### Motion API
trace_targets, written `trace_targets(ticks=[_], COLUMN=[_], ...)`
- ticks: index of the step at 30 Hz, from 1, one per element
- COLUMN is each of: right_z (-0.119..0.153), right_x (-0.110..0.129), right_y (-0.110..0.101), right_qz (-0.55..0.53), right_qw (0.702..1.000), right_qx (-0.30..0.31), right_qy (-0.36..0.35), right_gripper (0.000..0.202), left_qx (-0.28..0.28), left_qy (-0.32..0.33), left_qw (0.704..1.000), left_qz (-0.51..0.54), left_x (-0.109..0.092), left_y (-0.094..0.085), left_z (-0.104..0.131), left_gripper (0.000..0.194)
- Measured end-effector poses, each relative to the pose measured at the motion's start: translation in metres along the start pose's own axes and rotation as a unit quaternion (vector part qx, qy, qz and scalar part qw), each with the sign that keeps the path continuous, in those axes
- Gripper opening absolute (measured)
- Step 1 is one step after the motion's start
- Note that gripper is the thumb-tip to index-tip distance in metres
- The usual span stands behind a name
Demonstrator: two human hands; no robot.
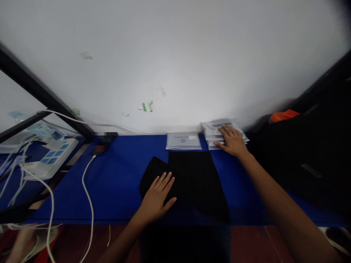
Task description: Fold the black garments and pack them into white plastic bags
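Fabric (194,179), black and spread flat, lay at the middle of the blue table (117,182), reaching towards its near edge; the left hand (155,201) rested on its left part, palm down, fingers slightly apart, thumb held out, gripping nothing. The right hand (233,142) lay on a stack of packets (216,126) against the wall (175,54), its fingers spread wide over the top one rather than closed around it. Judging by the layout, handling seemed only partly done: the fabric was already laid out yet outside any packet, one single packet (178,142) lay flat just beyond it, and the stack had not been lifted; whether the packets were full could not be told. Scraps of green tape (150,106) clung to the pale wall, a white cable (90,201) ran from a blurred dark device (101,144) over the table's edge, a white box (55,157) with blue squares sat far left, and an orange item (285,115) showed beside a dark mass (296,171) at right, above a reddish floor (252,241)
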State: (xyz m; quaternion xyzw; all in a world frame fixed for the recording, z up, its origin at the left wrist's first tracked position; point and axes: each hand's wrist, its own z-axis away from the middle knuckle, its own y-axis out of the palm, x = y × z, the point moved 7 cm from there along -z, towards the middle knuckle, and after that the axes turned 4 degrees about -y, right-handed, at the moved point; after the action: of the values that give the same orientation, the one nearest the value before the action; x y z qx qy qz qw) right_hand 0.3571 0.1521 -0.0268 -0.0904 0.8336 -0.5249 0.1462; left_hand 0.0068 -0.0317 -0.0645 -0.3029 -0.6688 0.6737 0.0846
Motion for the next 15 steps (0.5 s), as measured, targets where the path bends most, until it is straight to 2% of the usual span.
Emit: trace_targets(ticks=[7, 10, 12, 15], right_z=[-0.001, -0.002, 0.000, 0.017], right_x=[-0.001, 0.000, 0.011, 0.047], right_y=[0.000, -0.011, -0.024, -0.045], right_qz=[-0.007, -0.007, -0.010, -0.045], right_qw=[1.000, 1.000, 1.000, 0.998], right_qx=[0.011, 0.016, 0.003, -0.012], right_qy=[-0.004, -0.005, -0.015, -0.044], right_gripper=[0.076, 0.080, 0.082, 0.080], left_qx=[-0.016, -0.055, -0.096, -0.119], left_qy=[0.009, 0.005, 0.002, 0.008], left_qw=[1.000, 0.998, 0.994, 0.988], left_qz=[0.000, 0.027, 0.057, 0.100], left_x=[-0.001, -0.001, 0.000, 0.006], left_y=[0.000, -0.007, -0.014, -0.023], left_z=[-0.001, 0.001, 0.006, 0.017], left_gripper=[0.066, 0.066, 0.058, 0.029])
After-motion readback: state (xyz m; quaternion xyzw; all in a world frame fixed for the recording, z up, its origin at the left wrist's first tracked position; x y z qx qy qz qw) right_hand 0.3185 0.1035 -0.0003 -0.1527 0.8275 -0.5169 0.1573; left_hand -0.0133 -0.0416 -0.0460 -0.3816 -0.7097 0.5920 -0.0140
